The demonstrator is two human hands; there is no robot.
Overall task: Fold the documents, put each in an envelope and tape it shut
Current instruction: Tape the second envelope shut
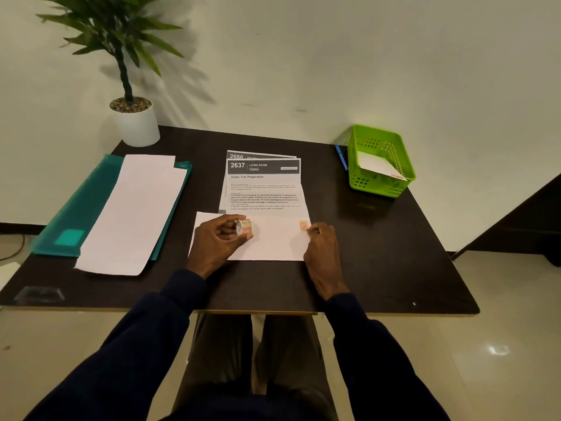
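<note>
White paper envelope (pixel 273 243) flat on dark tabletop (pixel 379 238). Patterned tape roll (pixel 244 227) gripped by fingers of left hand (pixel 218 241); tape strip (pixel 303 224) pinched by right hand (pixel 321 247) at envelope end. Envelope judged light, flimsy: to be pinned flat near edges.

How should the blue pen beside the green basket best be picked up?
Pinch the blue pen mid-barrel from above and from its left. It lies flat, and its right side sits close against the green basket, which probably leaves no finger room there.
</note>
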